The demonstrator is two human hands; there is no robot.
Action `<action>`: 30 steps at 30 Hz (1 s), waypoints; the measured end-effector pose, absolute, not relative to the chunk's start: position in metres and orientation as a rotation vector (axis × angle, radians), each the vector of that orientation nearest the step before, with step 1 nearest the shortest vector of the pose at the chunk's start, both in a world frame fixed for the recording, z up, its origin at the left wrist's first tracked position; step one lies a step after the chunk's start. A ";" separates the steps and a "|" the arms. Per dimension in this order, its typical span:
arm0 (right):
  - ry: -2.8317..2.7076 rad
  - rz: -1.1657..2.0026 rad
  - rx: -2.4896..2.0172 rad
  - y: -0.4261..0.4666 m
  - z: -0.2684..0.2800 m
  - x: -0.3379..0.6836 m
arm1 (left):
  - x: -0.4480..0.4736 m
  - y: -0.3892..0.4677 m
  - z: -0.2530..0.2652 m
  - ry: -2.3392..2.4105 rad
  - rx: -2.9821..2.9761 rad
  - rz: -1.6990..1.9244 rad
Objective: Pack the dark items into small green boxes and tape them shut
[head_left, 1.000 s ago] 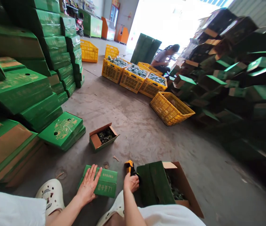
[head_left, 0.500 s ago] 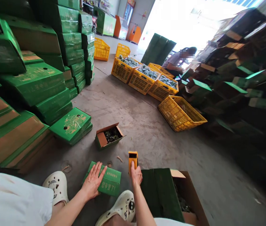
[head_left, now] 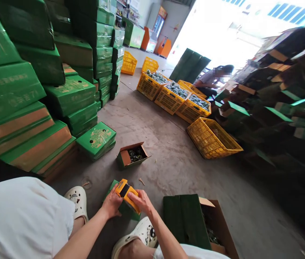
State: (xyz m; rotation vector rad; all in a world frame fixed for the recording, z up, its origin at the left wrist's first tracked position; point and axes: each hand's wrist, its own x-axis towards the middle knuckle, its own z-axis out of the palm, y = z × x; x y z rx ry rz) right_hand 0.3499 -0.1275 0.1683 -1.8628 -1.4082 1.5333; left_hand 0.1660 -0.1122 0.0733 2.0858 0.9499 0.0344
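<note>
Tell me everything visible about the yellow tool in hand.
The yellow tool has a hard, plastic-looking orange-yellow body with a black section between its yellow parts. It is slanted over the small green box, hiding part of it. The right hand grips its lower part; the left hand is at the upper end, apparently touching it. Whether it touches the box is unclear.

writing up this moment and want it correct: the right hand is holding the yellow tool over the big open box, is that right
Not quite: the right hand is holding the yellow tool, but over the small green box at the left hand, as the head view shows.
</note>
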 end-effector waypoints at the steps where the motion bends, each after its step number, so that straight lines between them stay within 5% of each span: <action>1: -1.419 1.539 -1.854 -0.127 0.168 0.351 | 0.164 -0.112 0.076 0.956 2.100 0.024; 9: -1.513 1.589 -1.808 -0.116 0.167 0.358 | 0.125 -0.130 0.087 1.077 1.939 0.233; 13: -1.571 1.544 -1.864 -0.109 0.166 0.359 | 0.111 -0.121 0.097 1.402 1.147 0.604; 20: -1.554 1.635 -1.776 -0.110 0.172 0.354 | 0.135 -0.096 0.109 1.168 0.280 0.548; 30: -1.617 1.700 -1.738 -0.109 0.159 0.361 | 0.142 -0.085 0.092 1.251 0.535 0.677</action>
